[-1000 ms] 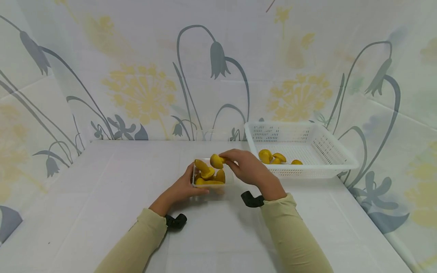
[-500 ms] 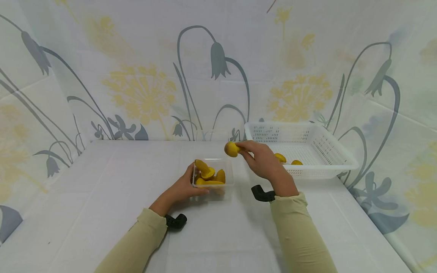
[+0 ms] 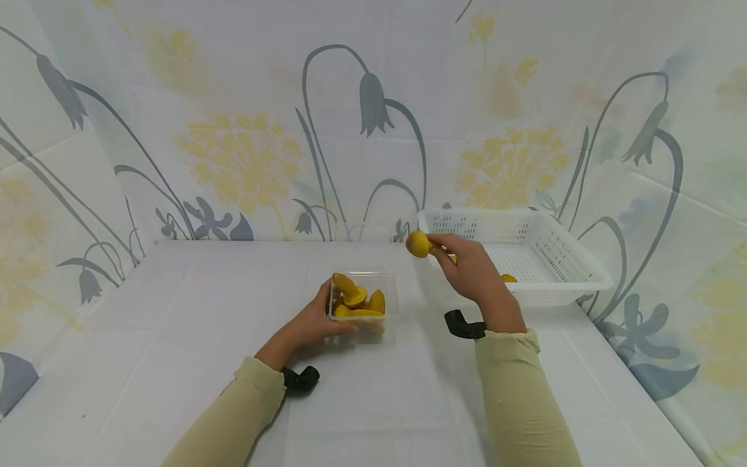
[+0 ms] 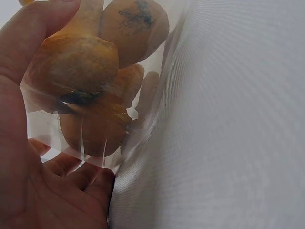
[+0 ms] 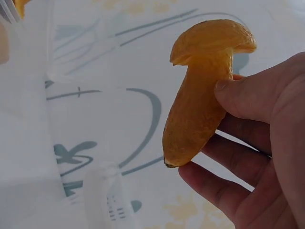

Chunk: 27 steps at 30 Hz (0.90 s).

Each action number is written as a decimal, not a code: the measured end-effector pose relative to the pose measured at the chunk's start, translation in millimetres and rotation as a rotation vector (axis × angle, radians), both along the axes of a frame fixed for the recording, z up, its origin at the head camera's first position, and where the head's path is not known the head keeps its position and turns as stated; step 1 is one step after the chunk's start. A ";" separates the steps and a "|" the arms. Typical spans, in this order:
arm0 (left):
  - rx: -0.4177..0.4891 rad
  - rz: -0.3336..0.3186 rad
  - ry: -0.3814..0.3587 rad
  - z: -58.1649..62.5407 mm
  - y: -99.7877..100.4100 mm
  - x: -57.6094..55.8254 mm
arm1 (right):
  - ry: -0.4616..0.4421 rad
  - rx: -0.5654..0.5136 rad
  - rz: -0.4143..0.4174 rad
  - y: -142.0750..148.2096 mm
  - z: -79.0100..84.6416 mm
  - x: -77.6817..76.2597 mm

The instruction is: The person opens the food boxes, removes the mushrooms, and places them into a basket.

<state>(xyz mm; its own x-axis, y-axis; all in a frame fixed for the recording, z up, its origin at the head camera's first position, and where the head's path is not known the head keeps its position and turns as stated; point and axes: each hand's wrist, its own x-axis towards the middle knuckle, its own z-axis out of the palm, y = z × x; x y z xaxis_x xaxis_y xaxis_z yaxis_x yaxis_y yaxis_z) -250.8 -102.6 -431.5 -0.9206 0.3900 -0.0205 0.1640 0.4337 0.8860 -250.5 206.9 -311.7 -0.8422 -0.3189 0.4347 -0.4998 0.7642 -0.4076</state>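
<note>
My left hand (image 3: 310, 319) grips the left side of a clear plastic container (image 3: 393, 299), thumb at the near side. Several yellow-brown mushrooms (image 3: 355, 297) lie heaped in its left part; the left wrist view shows them through the container wall (image 4: 90, 157). In my right hand (image 3: 469, 266) a single mushroom (image 3: 417, 244) is held by its stem between thumb and fingers, raised beside the left end of the white basket. The right wrist view shows this mushroom (image 5: 202, 105) whole, cap up, with a dark spot at the stem's foot.
The white perforated basket (image 3: 560, 256) stands at the back right. One mushroom (image 3: 508, 278) shows inside it, and my right hand partly covers another. A faint clear plastic piece (image 3: 363, 232) stands at the table's back edge. Patterned cloth (image 3: 251, 162) surrounds the white table.
My right hand has moved from above the container to the right and away from me, toward the basket, with the mushroom still in its fingers. The left hand and container have stayed put.
</note>
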 end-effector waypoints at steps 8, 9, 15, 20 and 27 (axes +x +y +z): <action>-0.008 0.004 -0.001 -0.4 0.1 0.0 | -0.061 -0.026 -0.093 18.1 -1.3 -4.0; -0.012 0.005 0.000 -0.9 0.1 -0.4 | -0.079 -0.025 -0.106 19.7 -0.9 -4.1; -0.017 0.010 0.001 -0.7 -0.2 0.0 | -0.129 -0.044 -0.155 31.3 -0.7 -3.8; -0.016 0.011 -0.001 0.0 -0.2 0.6 | -0.144 -0.056 -0.194 42.6 -1.6 -4.8; -0.020 0.016 -0.005 -0.3 0.3 -0.2 | -0.170 -0.060 -0.241 54.5 -0.4 -2.9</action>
